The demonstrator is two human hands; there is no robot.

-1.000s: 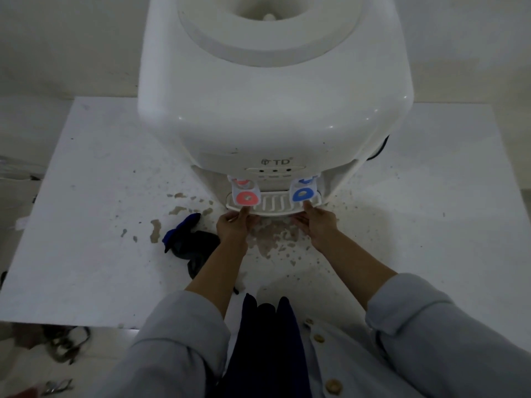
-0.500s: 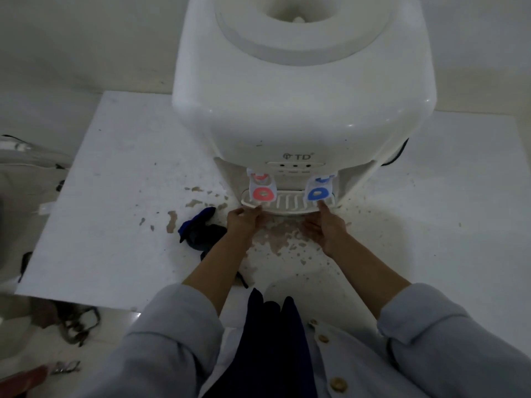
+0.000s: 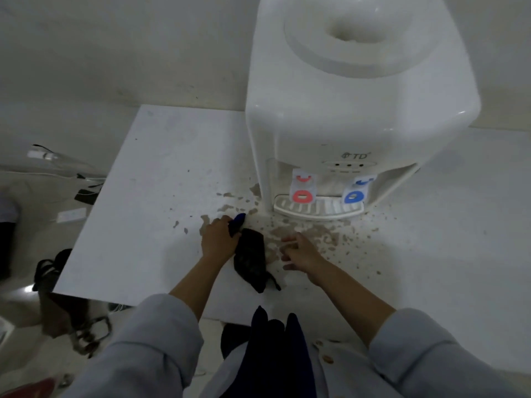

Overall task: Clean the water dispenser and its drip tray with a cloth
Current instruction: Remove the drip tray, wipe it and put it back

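Dispenser (image 3: 344, 104), white with a "TD" logo, stood on a white table (image 3: 138, 225) toward its far side, up against the wall. Top bottle well was open, no bottle seated. Two taps in the front recess: red tap (image 3: 302, 188) on the viewer's left, blue tap (image 3: 355, 190) on the right. Drip tray (image 3: 317, 210) sat seated in the base slot directly under both taps, slotted grille facing up, neither hand touching it.

Tabletop in front of the tray was covered in brownish wet stains (image 3: 310, 231), densest just below the tray and scattering out to both sides.

Cloth (image 3: 250, 258), dark with a blue end, lay on the table near the front edge, left of the tray and apart from it. Left hand (image 3: 218, 238) was on the cloth's upper end, fingers curled around the blue part, gripping it. The rest of the cloth trailed toward the person, flat on the surface.

Right hand (image 3: 300, 252) was just right of the cloth, low above the stained patch, fingers loosely bent and pointing left, holding nothing. Contact with the table could not be confirmed.

Both forearms were bare, grey sleeves pushed up. Floor left of the table had cables and dark clutter, blurred.
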